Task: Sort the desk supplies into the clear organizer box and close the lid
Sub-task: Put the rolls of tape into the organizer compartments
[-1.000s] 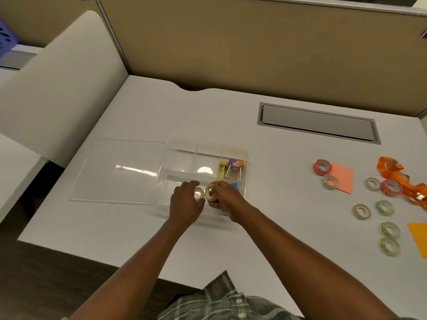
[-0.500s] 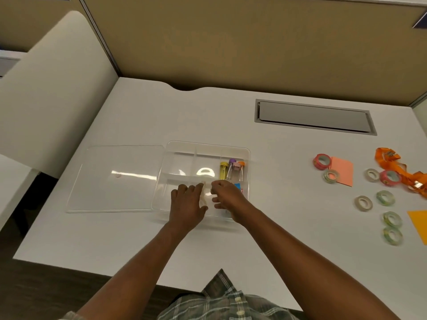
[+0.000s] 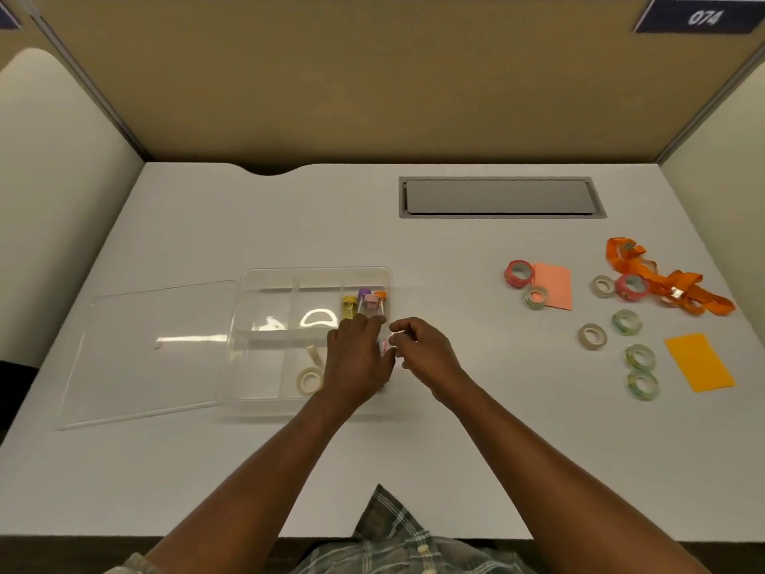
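The clear organizer box sits open on the white desk, its clear lid lying flat to its left. Yellow, purple and orange capped markers stand in its back right compartment. Two cream tape rolls lie in a front compartment. My left hand hovers flat over the box's front right part and holds nothing. My right hand is just past the box's right wall, fingers loosely curled and empty. Several tape rolls lie loose at the right, among a pink note, an orange note and an orange ribbon.
A grey recessed hatch is set into the desk at the back. Tan partition walls close the back and both sides. The desk's front edge runs just before my body.
One second ago each hand held a cream tape roll over the box. Both rolls now lie in the front compartment, and both hands have let go and shifted right.
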